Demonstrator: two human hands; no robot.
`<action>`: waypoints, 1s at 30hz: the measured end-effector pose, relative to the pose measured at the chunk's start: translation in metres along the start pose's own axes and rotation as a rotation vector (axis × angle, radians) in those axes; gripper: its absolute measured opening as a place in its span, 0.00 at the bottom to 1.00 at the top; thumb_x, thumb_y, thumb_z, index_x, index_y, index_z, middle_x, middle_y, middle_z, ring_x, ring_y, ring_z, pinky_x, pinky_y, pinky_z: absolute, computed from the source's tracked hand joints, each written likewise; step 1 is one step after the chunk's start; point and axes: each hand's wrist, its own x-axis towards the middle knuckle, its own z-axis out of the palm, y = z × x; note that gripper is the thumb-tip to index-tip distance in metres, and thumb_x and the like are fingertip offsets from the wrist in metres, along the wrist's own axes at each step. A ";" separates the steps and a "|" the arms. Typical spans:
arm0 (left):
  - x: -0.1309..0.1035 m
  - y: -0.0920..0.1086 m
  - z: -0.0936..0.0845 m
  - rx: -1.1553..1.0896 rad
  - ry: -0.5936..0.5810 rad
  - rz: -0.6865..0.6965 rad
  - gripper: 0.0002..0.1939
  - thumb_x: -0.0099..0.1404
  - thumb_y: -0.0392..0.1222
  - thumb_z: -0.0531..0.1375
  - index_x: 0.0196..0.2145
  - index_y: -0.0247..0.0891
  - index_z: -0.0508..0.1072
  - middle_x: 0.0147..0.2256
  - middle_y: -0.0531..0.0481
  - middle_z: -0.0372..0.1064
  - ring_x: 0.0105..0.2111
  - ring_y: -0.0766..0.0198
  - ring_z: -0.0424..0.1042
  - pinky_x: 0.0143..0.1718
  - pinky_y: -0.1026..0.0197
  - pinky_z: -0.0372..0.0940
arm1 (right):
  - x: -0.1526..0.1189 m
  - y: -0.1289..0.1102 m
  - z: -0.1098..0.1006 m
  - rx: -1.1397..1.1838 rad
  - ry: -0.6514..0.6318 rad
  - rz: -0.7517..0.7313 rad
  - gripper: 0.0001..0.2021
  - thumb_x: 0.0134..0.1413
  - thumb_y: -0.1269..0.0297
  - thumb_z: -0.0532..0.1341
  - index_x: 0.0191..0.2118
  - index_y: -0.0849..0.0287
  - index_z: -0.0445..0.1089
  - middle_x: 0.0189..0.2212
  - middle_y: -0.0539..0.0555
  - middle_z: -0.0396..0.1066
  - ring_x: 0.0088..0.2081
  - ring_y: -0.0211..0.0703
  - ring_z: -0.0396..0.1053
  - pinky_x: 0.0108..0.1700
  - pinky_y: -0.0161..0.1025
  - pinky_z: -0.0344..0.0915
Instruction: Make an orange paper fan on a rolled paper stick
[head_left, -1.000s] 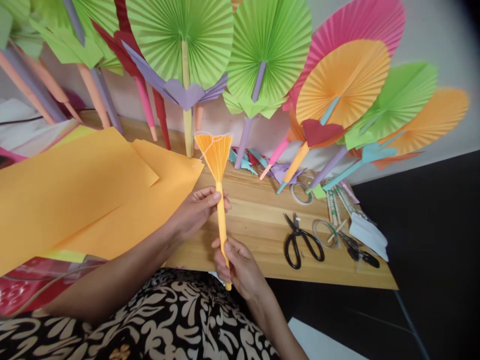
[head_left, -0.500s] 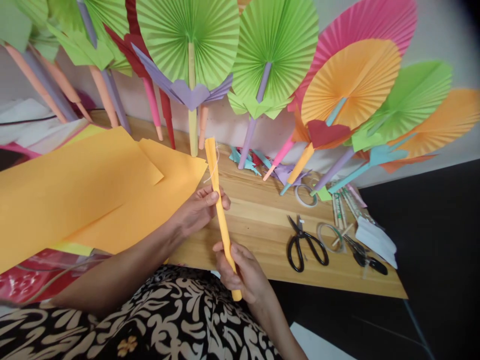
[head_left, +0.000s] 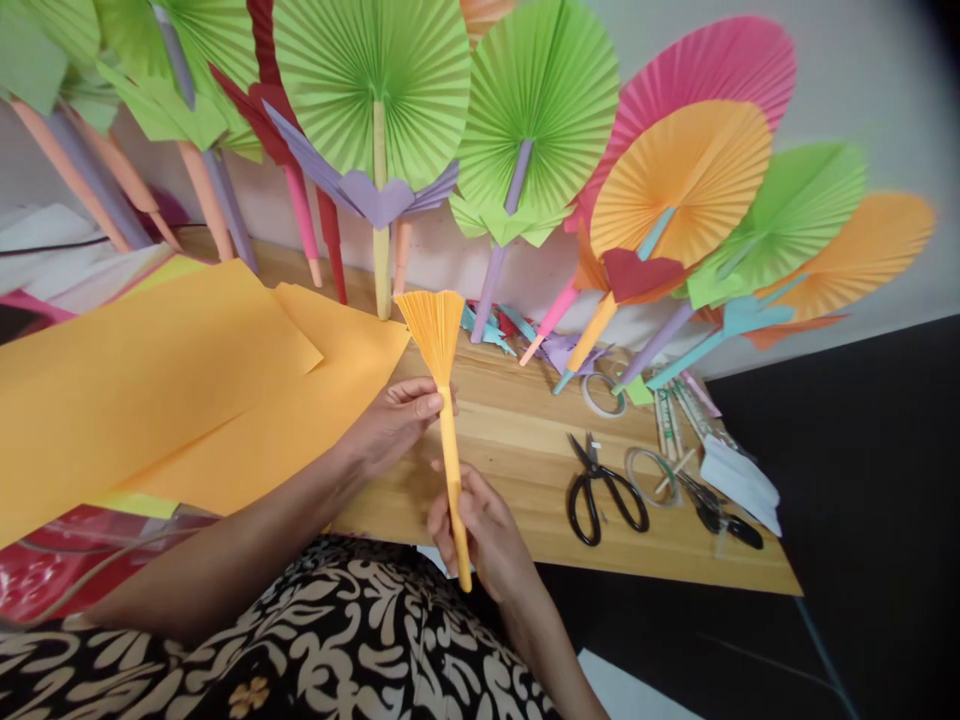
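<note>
An orange paper fan (head_left: pixel 433 335) with a rolled paper handle is held between both hands, its pleated top spread a little way. My left hand (head_left: pixel 409 418) pinches the handle just below the pleats, thumb in front. Lower down, my right hand (head_left: pixel 476 525) wraps its fingers round the handle, whose rounded end sticks out beneath. Left of my left hand lie large orange paper sheets (head_left: pixel 172 370), overlapping on the wooden table (head_left: pixel 510 450).
Finished pleated paper fans in green (head_left: pixel 367 60), orange (head_left: pixel 682 180) and pink (head_left: pixel 705 75) lean on the wall behind. To the right lie black-handled scissors (head_left: pixel 606 495), tape rolls (head_left: pixel 602 395), a second cutting tool (head_left: pixel 724 515) and folded white paper (head_left: pixel 741 480). Paper scraps (head_left: pixel 570 350) lie along the wall.
The fan's pleated top has opened from a narrow closed bundle into a small wedge. The loose white thread seen beside it earlier no longer shows. Both hands still hold the handle.
</note>
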 end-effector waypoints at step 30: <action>0.002 -0.005 -0.001 -0.019 -0.025 -0.105 0.16 0.52 0.50 0.75 0.33 0.37 0.82 0.28 0.51 0.75 0.31 0.67 0.71 0.38 0.64 0.64 | 0.000 0.003 0.005 0.232 -0.070 0.005 0.16 0.60 0.49 0.64 0.43 0.57 0.77 0.14 0.40 0.54 0.13 0.25 0.41 0.13 0.25 0.43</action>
